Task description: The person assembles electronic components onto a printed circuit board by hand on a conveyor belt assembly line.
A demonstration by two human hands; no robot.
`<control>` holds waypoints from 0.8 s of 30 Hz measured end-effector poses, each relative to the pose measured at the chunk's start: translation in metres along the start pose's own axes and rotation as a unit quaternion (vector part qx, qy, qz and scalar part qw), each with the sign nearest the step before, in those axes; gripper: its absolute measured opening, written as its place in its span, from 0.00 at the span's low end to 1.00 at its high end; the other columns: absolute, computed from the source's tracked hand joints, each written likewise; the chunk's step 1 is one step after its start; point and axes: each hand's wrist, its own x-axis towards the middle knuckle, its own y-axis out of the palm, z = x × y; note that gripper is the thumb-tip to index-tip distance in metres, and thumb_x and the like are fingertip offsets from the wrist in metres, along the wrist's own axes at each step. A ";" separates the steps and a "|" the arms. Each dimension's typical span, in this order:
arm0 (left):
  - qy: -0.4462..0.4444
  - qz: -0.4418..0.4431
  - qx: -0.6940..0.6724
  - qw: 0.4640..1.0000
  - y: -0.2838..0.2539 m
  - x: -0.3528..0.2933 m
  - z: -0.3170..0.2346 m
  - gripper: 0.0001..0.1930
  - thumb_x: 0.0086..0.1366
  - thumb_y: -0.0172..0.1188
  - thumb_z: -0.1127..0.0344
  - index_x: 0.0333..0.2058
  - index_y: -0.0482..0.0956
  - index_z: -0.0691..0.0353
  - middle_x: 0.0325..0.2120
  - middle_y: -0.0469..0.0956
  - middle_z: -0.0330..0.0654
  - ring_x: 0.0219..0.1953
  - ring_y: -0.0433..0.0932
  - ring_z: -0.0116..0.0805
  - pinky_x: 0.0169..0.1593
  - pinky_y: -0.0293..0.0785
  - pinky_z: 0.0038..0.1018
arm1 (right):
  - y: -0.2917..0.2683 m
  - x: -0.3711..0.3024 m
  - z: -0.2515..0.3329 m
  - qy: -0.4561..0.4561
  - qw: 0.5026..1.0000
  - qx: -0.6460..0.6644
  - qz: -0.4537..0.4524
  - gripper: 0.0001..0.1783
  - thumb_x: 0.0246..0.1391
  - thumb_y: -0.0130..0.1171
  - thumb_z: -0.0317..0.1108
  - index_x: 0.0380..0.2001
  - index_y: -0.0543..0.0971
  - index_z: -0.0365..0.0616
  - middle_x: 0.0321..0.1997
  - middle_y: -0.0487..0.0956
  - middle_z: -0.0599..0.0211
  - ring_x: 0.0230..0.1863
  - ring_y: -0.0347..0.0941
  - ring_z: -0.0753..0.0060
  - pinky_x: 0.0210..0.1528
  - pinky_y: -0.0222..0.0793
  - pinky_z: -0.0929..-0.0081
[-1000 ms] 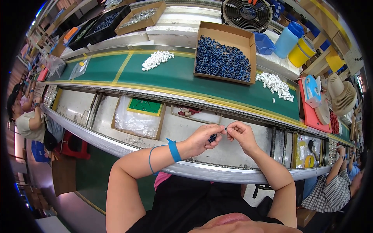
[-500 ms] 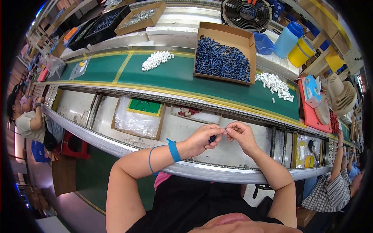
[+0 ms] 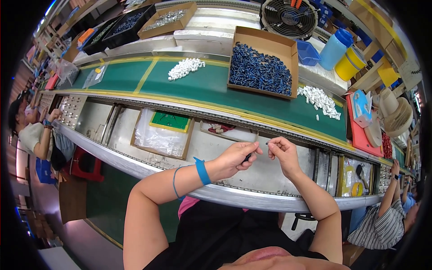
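Observation:
My left hand [image 3: 235,158], with a blue band [image 3: 202,173] at its wrist, is closed around small dark blue parts [image 3: 247,157] that look like capacitors; most of them are hidden by the fingers. A short gap to the right, my right hand [image 3: 285,156] pinches one small dark capacitor [image 3: 267,143] between thumb and fingertip. Both hands hover over the metal trough at the line's near edge. Beyond them, a cardboard box [image 3: 289,54] on the green belt holds a heap of the same blue capacitors [image 3: 258,69].
White small parts lie in a left pile [image 3: 186,69] and a right pile [image 3: 317,102] on the green belt [image 3: 198,92]. A metal rail [image 3: 148,173] runs before me. A tray with plastic bags [image 3: 157,139] sits below the belt. Co-workers [image 3: 33,130] are seated at both sides.
My hands, fingertips together before, have drawn apart. The right one has moved slightly right, with a small dark capacitor showing at its fingertips. The left still holds its parts.

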 end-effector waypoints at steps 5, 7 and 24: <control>-0.013 0.040 0.068 0.997 0.004 -0.040 -0.017 0.13 0.67 0.46 0.58 0.33 0.72 0.62 0.10 0.54 0.26 0.13 0.49 0.17 0.16 0.45 0.17 | 0.000 -0.002 0.002 0.000 1.000 -0.003 -0.008 0.07 0.53 0.56 0.32 0.31 0.75 0.40 0.22 0.73 0.74 0.24 0.67 0.85 0.26 0.62 0.87; -0.013 0.012 0.096 0.995 -0.004 -0.070 -0.024 0.14 0.66 0.47 0.57 0.34 0.72 0.63 0.10 0.54 0.25 0.13 0.49 0.16 0.16 0.45 0.17 | 0.002 -0.004 0.003 -0.007 1.000 -0.005 -0.001 0.06 0.53 0.56 0.32 0.30 0.74 0.40 0.22 0.73 0.74 0.24 0.67 0.85 0.26 0.62 0.87; 0.474 -0.473 0.366 0.646 -0.012 -0.382 -0.235 0.19 0.67 0.44 0.60 0.54 0.65 0.62 0.12 0.51 0.24 0.10 0.45 0.11 0.10 0.40 0.11 | 0.006 -0.004 0.008 -0.008 1.000 -0.011 0.004 0.06 0.53 0.55 0.31 0.30 0.74 0.39 0.21 0.72 0.73 0.23 0.66 0.83 0.26 0.62 0.85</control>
